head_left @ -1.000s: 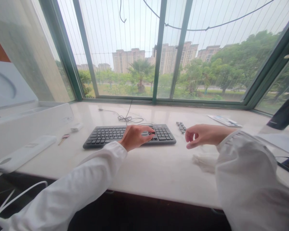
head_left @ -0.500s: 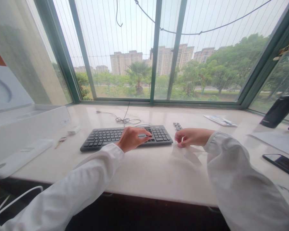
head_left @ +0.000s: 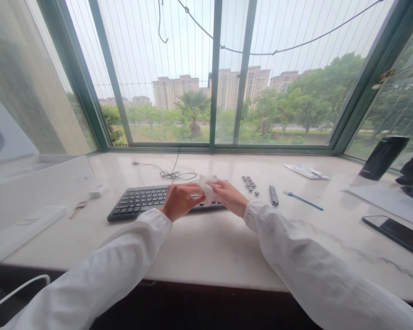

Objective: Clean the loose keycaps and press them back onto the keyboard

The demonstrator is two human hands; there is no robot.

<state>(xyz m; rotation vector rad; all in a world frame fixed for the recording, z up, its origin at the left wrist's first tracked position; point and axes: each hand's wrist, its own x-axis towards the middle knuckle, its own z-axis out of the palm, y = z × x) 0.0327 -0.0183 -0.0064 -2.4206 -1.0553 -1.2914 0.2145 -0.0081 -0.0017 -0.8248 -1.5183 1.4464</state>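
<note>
My left hand point(head_left: 182, 201) and my right hand point(head_left: 229, 197) meet above the right part of a black computer keyboard point(head_left: 137, 204), and both pinch a crumpled white tissue point(head_left: 207, 189) between them. The hands and tissue hide the keyboard's right end. To the right of my right hand lie several loose black keycaps point(head_left: 248, 183) on the marble sill point(head_left: 206, 247). Beyond them are a slim dark metal tool point(head_left: 273, 195) and a thin blue stick point(head_left: 304, 200).
A black phone point(head_left: 395, 236) lies at the right, behind it a black cylinder point(head_left: 383, 158). Left of the keyboard are a small key point(head_left: 77, 210), a white plug point(head_left: 98, 190) and a long white case point(head_left: 25, 233). A thin cable point(head_left: 174, 174) trails behind the keyboard, before the window.
My right hand has moved left and down, taking the white tissue from the sill up to my left hand. The tool and blue stick have come into view as the view shifted.
</note>
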